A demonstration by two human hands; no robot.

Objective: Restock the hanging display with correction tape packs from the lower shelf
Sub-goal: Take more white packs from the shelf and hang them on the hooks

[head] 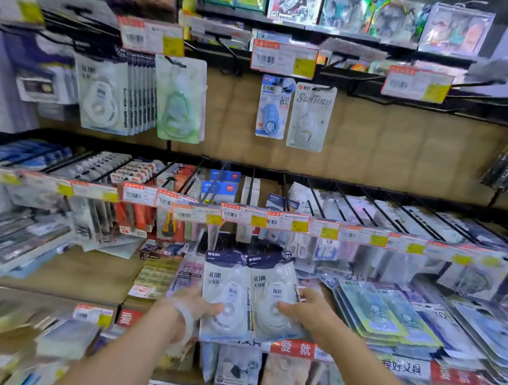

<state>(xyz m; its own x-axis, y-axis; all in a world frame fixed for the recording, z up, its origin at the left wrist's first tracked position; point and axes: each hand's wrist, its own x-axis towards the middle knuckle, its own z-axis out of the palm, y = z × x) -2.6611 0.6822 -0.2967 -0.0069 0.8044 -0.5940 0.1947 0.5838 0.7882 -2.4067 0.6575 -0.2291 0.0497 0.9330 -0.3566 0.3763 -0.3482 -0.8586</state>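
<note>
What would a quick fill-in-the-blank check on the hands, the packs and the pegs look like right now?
1. The left hand and right hand together hold ____ correction tape packs side by side.
2. The top band of each held pack is dark ____.
3. Each price tag on the upper rail has a ____ corner patch.
4. The blue pack on the upper pegs hangs to the ____ of the white pack.

Missing words: two; blue; yellow; left

2 hands [198,308] [307,314] gripping correction tape packs [250,299], blurred shelf display
</note>
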